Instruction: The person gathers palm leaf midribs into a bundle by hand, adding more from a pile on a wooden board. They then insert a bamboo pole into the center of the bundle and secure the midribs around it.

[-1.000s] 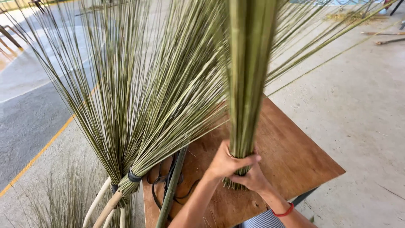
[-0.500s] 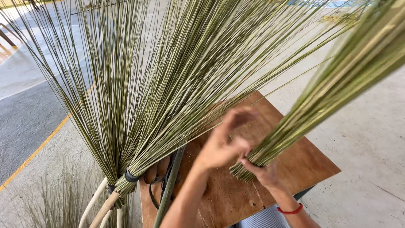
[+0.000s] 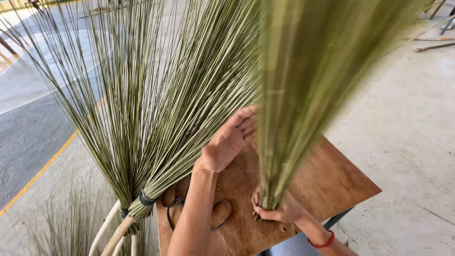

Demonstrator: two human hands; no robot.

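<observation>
**Green stalk bundle stood upright on a small wooden table**

The right hand (image 3: pixel 277 211) closes its fingers around the bottom end of a bundle of green stalks (image 3: pixel 294 118), which stands upright on the wooden table (image 3: pixel 341 180) with its cut ends down near the table's middle. The bundle's upper length is blurred and fans wider toward the top of the view. A red band (image 3: pixel 322 243) circles the right wrist.

The left hand (image 3: pixel 230 140) is open, fingers straight and together, palm turned toward the bundle; its fingertips lie just beside the stalks, and whether they touch cannot be told.

Scissors with dark handles (image 3: pixel 196 211) lie flat on the table under the left forearm, close to the table's left edge. Just past that edge, finished brooms (image 3: pixel 142 118) with pale handles and dark bindings lean outward, their bristles spreading wide and crowding the space left of the bundle.

The table's right corner (image 3: pixel 377 191) juts over bare concrete floor (image 3: pixel 412 142), which lies open to the right and beyond. To the far left runs grey pavement with a yellow line (image 3: pixel 45 166). A few sticks (image 3: pixel 433 46) lie on the floor at the upper right, well apart from the table.
</observation>
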